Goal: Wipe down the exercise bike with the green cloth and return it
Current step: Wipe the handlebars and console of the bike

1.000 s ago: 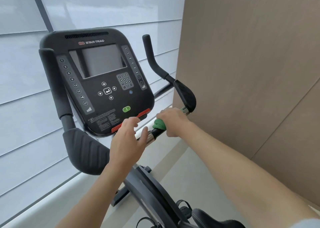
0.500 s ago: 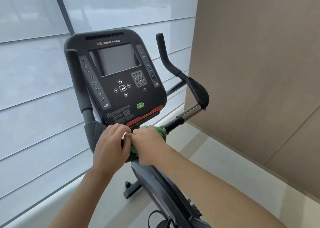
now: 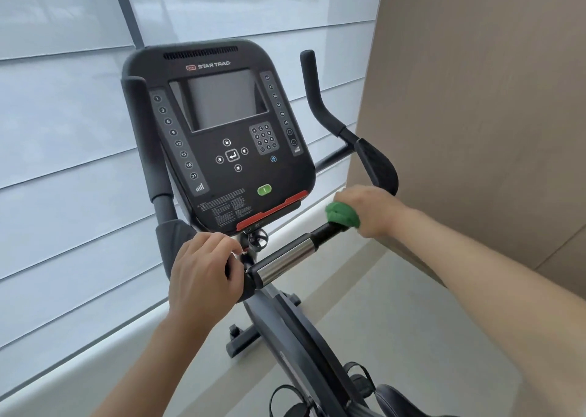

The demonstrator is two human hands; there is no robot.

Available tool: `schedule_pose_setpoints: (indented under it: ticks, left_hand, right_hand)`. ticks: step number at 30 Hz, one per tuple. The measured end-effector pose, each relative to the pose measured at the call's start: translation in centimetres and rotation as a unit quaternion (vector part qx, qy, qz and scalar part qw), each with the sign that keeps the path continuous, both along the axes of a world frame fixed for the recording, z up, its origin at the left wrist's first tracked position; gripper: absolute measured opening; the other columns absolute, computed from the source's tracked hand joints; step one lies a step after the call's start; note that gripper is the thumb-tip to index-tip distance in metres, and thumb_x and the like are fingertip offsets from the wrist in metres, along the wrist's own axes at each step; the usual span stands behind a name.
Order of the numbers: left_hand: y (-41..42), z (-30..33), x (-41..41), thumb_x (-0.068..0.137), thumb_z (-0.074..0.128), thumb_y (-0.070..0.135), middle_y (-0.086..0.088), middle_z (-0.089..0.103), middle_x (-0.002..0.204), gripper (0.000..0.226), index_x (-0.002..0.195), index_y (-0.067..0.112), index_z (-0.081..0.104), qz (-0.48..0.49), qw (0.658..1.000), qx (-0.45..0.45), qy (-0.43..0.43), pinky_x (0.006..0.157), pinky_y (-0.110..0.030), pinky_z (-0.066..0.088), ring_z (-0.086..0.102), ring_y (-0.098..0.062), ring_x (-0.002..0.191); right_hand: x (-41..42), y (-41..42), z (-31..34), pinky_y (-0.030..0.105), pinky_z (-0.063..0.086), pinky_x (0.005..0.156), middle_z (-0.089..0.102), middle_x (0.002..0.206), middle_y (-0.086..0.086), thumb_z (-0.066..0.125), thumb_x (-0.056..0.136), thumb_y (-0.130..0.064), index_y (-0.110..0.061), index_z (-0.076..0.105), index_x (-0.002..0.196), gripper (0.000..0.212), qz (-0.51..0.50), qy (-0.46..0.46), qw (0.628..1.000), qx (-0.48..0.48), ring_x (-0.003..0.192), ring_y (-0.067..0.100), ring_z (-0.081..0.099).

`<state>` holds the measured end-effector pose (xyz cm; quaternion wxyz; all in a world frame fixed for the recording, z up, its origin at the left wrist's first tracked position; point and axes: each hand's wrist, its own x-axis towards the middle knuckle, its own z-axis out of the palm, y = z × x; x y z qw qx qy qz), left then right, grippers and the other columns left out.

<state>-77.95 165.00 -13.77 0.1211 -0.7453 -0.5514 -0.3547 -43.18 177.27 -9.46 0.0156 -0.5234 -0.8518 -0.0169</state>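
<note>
Right hand: the right hand is reaching out to the right side of the handlebar. Its fingers are curling round the green cloth and squeezing it onto the bar. The hand looks a little blurry.

Green cloth: the green cloth is bunching up into a small lump. It is sitting on the black part of the bar, just past the shiny silver part. It is poking out from the thumb side of the right hand.

Left hand: the left hand is sitting at the middle of the bike, just under the screen box. Its fingers are curling down and gripping the dark middle part of the handlebar. The knuckles are pointing up at the camera.

Exercise bike: the exercise bike is standing next to the window. Its black screen box is tilting back toward the person. The words STAR TRAC are showing at the top. A green button and a red strip are sitting near the bottom edge.

Handles: two tall black handles are sticking up, one on each side of the screen box. The right hand is sitting just below the right one.

Behind the bike: a pale window blind is hanging on the left, and a brown wall is standing on the right.

Floor: the light floor is showing under the arms.
</note>
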Motion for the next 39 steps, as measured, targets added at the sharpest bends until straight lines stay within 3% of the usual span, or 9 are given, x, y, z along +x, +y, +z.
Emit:
schedule_pose_setpoints:
  ticks: [3, 7, 12, 16, 21, 24, 30, 35, 39]
  left_hand:
    - [0.1, -0.2, 0.2, 0.087, 0.051, 0.017, 0.007, 0.068, 0.083, 0.017, 0.081, 0.019, 0.067, 0.01, 1.0, 0.006, 0.014, 0.077, -0.03, 0.04, 0.059, -0.021, 0.086]
    - [0.1, -0.5, 0.3, 0.083, 0.054, 0.013, 0.007, 0.067, 0.078, 0.015, 0.077, 0.019, 0.067, 0.025, 0.999, 0.02, 0.01, 0.074, -0.028, 0.036, 0.059, -0.021, 0.083]
    - [0.1, -0.5, 0.3, 0.083, 0.053, 0.013, 0.007, 0.067, 0.077, 0.017, 0.075, 0.019, 0.066, 0.023, 0.999, 0.024, 0.009, 0.073, -0.03, 0.038, 0.058, -0.021, 0.082]
    - [0.0, -0.5, 0.4, 0.084, 0.049, 0.014, 0.006, 0.068, 0.085, 0.019, 0.083, 0.019, 0.067, 0.025, 0.999, 0.018, -0.011, 0.075, -0.03, 0.043, 0.059, -0.02, 0.083]
    - [-0.3, -0.5, 0.3, 0.096, 0.049, 0.019, 0.005, 0.069, 0.097, 0.014, 0.099, 0.02, 0.064, 0.017, 0.999, 0.027, -0.031, 0.081, -0.031, 0.044, 0.059, -0.019, 0.089]
    - [-0.4, -0.5, 0.3, 0.1, 0.047, 0.024, 0.004, 0.07, 0.099, 0.017, 0.103, 0.019, 0.063, 0.011, 0.999, 0.026, -0.031, 0.082, -0.035, 0.046, 0.061, -0.022, 0.091]
    - [-0.5, -0.6, 0.0, 0.103, 0.043, 0.028, 0.006, 0.069, 0.101, 0.021, 0.103, 0.019, 0.062, -0.017, 0.999, 0.031, -0.028, 0.081, -0.036, 0.045, 0.063, -0.023, 0.091]
    - [-0.4, -0.6, -0.1, 0.104, 0.04, 0.03, 0.005, 0.068, 0.101, 0.025, 0.104, 0.018, 0.063, -0.029, 0.998, 0.035, -0.042, 0.079, -0.036, 0.044, 0.06, -0.022, 0.091]
    - [-0.4, -0.8, -0.2, 0.102, 0.044, 0.025, 0.005, 0.067, 0.1, 0.019, 0.103, 0.018, 0.062, -0.051, 0.997, 0.042, -0.041, 0.078, -0.036, 0.044, 0.06, -0.022, 0.088]
  right_hand:
    - [1.5, 1.5, 1.3, 0.037, 0.051, 0.087, 0.058, 0.101, -0.005, 0.071, 0.077, -0.007, -0.023, 0.055, 0.107, 0.037, -0.029, -0.028, 0.998, -0.037, 0.097, 0.023, 0.058]
    - [1.0, 1.2, 0.1, 0.039, 0.052, 0.088, 0.06, 0.101, -0.002, 0.069, 0.075, -0.003, -0.02, 0.057, 0.105, 0.036, -0.054, -0.01, 0.998, -0.01, 0.097, 0.024, 0.057]
    - [-1.0, 0.2, 0.0, 0.04, 0.051, 0.094, 0.061, 0.108, -0.002, 0.071, 0.08, -0.017, -0.022, 0.056, 0.11, 0.034, -0.069, -0.064, 0.996, 0.011, 0.102, 0.024, 0.058]
    - [-4.7, -2.0, -0.4, 0.037, 0.048, 0.087, 0.06, 0.107, -0.002, 0.072, 0.075, -0.019, -0.024, 0.054, 0.11, 0.04, -0.038, -0.077, 0.996, 0.023, 0.1, 0.025, 0.057]
    - [-9.5, -4.7, -2.2, 0.035, 0.039, 0.082, 0.061, 0.105, -0.002, 0.074, 0.076, -0.022, -0.024, 0.056, 0.105, 0.035, -0.018, -0.03, 0.998, 0.049, 0.099, 0.024, 0.06]
    - [-9.8, -5.7, -1.6, 0.037, 0.045, 0.088, 0.061, 0.106, -0.001, 0.074, 0.076, -0.021, -0.024, 0.055, 0.106, 0.036, -0.033, -0.021, 0.998, 0.04, 0.102, 0.026, 0.06]
    - [-14.8, -9.4, -1.4, 0.04, 0.045, 0.092, 0.062, 0.108, -0.001, 0.08, 0.073, -0.024, -0.023, 0.057, 0.112, 0.045, 0.021, -0.02, 0.998, 0.061, 0.102, 0.025, 0.059]
    - [-18.4, -11.7, -1.9, 0.043, 0.045, 0.096, 0.063, 0.109, 0.003, 0.08, 0.079, -0.027, -0.021, 0.06, 0.116, 0.043, 0.035, 0.039, 0.995, 0.087, 0.103, 0.027, 0.057]
    - [-18.1, -12.4, -2.5, 0.041, 0.044, 0.09, 0.062, 0.103, 0.002, 0.077, 0.075, -0.017, -0.019, 0.06, 0.108, 0.037, 0.028, 0.101, 0.989, 0.108, 0.097, 0.027, 0.055]
